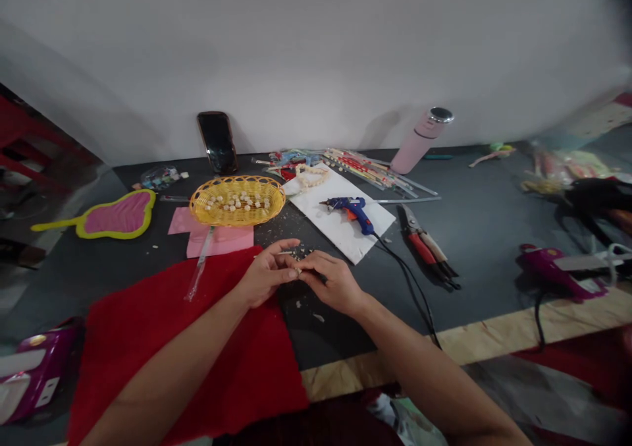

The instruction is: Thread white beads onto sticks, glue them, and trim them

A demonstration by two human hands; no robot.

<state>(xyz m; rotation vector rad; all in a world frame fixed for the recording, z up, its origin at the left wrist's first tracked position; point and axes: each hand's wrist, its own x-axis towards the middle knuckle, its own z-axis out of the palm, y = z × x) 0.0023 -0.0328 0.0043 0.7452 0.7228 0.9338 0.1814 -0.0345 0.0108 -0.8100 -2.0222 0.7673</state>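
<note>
My left hand [269,273] and my right hand [334,281] meet over the dark table, fingertips pinched together around a small pale piece [298,271]. Its exact kind is too small to make out. Pale scraps [318,317] lie on the table below my hands. Beyond my left hand, a yellow woven basket [237,218] holds several small cream pieces [241,201]. A blue glue gun [353,209] rests on a white board [353,238] past my right hand. Under my left forearm spreads a red cloth [197,327].
Red-handled cutters [425,243] lie right of the board. Behind it are bundled sticks [363,168] and a pink bottle [419,141]. A phone [217,143] leans against the wall. A pink-and-yellow paddle [118,215] lies left. Purple devices [563,271] sit at both sides.
</note>
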